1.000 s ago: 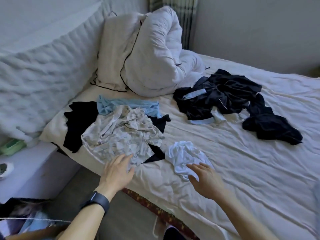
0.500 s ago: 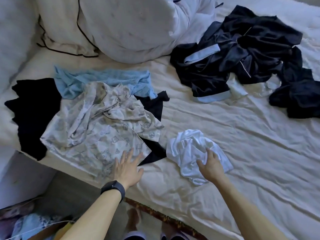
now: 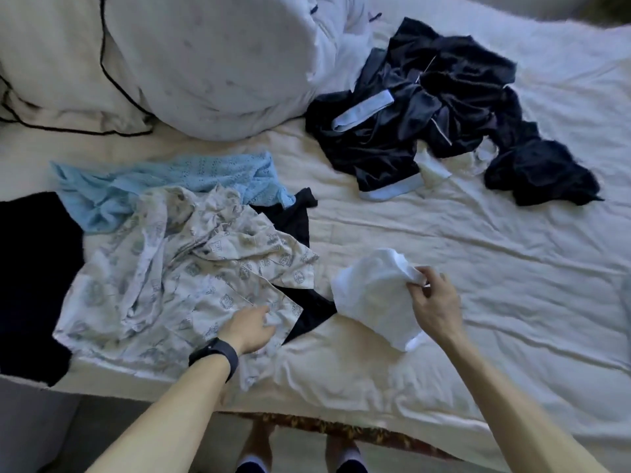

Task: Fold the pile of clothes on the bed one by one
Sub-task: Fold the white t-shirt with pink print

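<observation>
White cloth is the thing in hand: the right hand (image 3: pixel 435 307) now pinches the top edge of the white garment (image 3: pixel 374 297) and lifts it off the bed (image 3: pixel 512 268), where half a second ago the palm lay flat on the crumpled heap. The left hand (image 3: pixel 251 327) has curled from a flat rest into a loose grip on the hem of the printed shirt (image 3: pixel 177 278), near the bed's front edge. That suggests the white piece is the one being picked out to shake open and fold first, with nothing folded yet.

Under the shirt lie a blue top (image 3: pixel 164 186) and a black garment (image 3: pixel 34 274) toward the bed's left edge; the dark pile (image 3: pixel 426 107) sits well apart toward the far side, beside the duvet (image 3: pixel 218 63).

The shirt's print shows small badge-like motifs, but no writing or label can be read. A black wristband (image 3: pixel 214 355) shows no text either.
</observation>
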A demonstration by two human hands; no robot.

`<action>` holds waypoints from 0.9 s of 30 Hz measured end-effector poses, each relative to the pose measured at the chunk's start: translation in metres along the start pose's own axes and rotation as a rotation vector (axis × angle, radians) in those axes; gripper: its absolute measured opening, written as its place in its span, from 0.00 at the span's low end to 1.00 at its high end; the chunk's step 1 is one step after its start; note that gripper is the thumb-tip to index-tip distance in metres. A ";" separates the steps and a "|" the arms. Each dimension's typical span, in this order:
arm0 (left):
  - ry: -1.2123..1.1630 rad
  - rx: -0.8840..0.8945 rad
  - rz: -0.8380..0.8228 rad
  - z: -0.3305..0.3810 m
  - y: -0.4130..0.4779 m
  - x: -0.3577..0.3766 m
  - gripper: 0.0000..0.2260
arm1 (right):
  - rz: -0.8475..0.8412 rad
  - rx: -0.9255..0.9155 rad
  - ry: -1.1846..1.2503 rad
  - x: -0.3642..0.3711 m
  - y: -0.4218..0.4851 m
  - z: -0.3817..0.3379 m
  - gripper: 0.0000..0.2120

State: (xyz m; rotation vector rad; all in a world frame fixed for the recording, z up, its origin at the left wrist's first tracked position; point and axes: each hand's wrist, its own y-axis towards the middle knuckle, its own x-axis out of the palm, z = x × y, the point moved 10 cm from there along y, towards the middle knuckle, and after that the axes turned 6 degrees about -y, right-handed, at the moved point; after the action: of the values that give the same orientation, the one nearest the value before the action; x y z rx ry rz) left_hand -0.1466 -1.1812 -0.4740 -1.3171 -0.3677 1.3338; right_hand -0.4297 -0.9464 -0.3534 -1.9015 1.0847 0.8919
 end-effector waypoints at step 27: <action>-0.488 1.042 0.270 0.347 -0.419 -0.339 0.22 | 0.387 -0.820 0.309 -0.400 -0.146 -0.365 0.16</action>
State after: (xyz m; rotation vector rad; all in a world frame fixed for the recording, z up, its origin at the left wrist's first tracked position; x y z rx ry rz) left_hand -0.3328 -1.1821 0.1400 -0.1653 0.2002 1.7137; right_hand -0.3845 -1.0628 0.1935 -2.6030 1.4420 1.4539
